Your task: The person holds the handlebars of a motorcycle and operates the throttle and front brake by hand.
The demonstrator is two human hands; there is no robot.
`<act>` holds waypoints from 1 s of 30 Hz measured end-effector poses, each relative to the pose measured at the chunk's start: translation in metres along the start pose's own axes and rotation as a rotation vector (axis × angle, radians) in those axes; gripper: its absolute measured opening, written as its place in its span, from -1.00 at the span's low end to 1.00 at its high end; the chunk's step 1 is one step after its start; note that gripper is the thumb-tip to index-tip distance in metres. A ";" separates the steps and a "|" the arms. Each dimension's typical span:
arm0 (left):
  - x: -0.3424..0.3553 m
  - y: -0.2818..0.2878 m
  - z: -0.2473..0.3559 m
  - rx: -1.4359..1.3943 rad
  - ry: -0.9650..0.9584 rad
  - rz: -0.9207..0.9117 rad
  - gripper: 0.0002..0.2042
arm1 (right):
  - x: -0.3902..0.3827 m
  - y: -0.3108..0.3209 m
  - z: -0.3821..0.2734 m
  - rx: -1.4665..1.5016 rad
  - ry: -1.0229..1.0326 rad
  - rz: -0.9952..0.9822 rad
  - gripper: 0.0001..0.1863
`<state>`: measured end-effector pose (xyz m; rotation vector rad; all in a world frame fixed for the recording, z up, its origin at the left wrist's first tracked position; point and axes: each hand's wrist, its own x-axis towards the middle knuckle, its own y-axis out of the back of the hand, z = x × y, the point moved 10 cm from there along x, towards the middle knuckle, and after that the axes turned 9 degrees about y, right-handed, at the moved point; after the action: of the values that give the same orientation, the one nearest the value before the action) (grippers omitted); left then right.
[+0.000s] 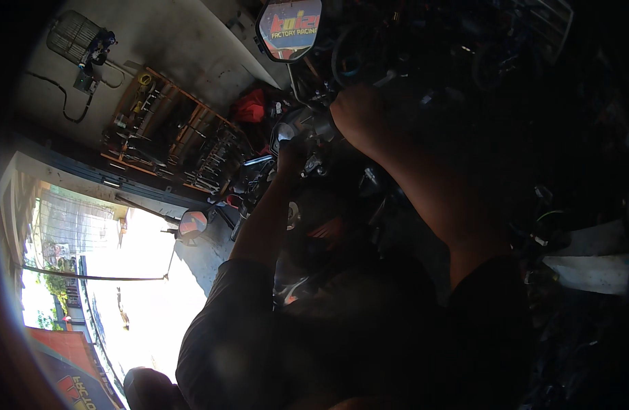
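Observation:
Both my arms reach forward to the dim front of a motorcycle. My right hand (359,115) is closed in a fist at the right side of the handlebar, around what appears to be the grip, mostly hidden by the hand. A dark cylindrical part (325,126) sits just left of the fist. My left hand (291,158) is in deep shadow near the middle of the handlebar, beside a round pale, shiny part (284,132); its fingers cannot be made out. A rear-view mirror (289,31) stands on a bent stem (295,85) ahead of my hands.
A wooden tool rack (171,133) with several wrenches hangs on the left wall. A wall fan (75,37) is above it. Another mirror (193,225) stands left of my left forearm, near a bright doorway. Dark bicycle or motorcycle parts (492,65) crowd the far right.

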<state>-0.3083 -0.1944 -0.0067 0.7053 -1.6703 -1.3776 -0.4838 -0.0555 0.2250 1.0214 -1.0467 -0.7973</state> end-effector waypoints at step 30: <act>-0.015 -0.036 -0.065 -0.451 0.515 -0.138 -0.75 | -0.019 0.012 -0.001 0.081 0.103 0.245 -0.96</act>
<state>-0.2481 -0.2228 -0.0422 0.8282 -0.8850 -1.4471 -0.4880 -0.0339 0.2301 0.9699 -1.0969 -0.5019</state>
